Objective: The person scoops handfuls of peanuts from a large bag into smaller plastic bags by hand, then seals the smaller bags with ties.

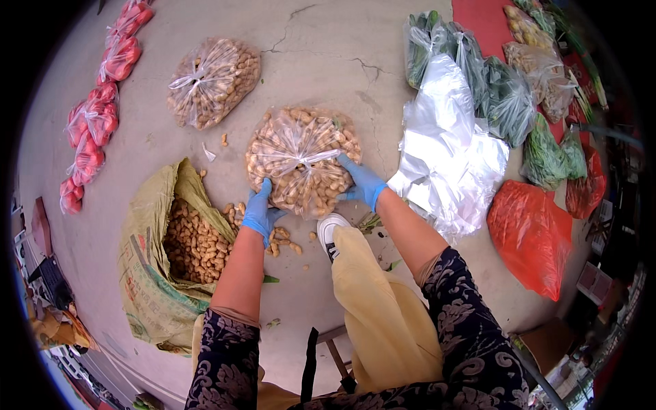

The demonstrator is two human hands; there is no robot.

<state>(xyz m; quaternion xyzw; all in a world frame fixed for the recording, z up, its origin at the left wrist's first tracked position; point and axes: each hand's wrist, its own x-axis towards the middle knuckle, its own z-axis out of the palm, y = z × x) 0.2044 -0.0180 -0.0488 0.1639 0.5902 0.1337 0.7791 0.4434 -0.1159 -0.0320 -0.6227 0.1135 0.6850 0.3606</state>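
A knotted clear plastic bag of unshelled peanuts (302,154) sits in front of me between my hands. My left hand (260,212), in a blue disposable glove, grips its lower left side, the thumb up and the other fingers partly hidden. On the bag's right side is my right hand (363,182), gloved alike, with its thumb beside the knot and its fingers around the edge. An open woven sack (154,307) of loose peanuts (197,246) leans by my left arm. Farther off to the left lies a second tied bag of peanuts (215,82).
Bags of red produce (95,113) line the far left. To the right are a pile of clear plastic bags (446,148), bagged cucumbers (425,46), bagged greens (546,154) and a red plastic bag (533,230). Spilled peanuts (282,241) lie near my shoe (330,233).
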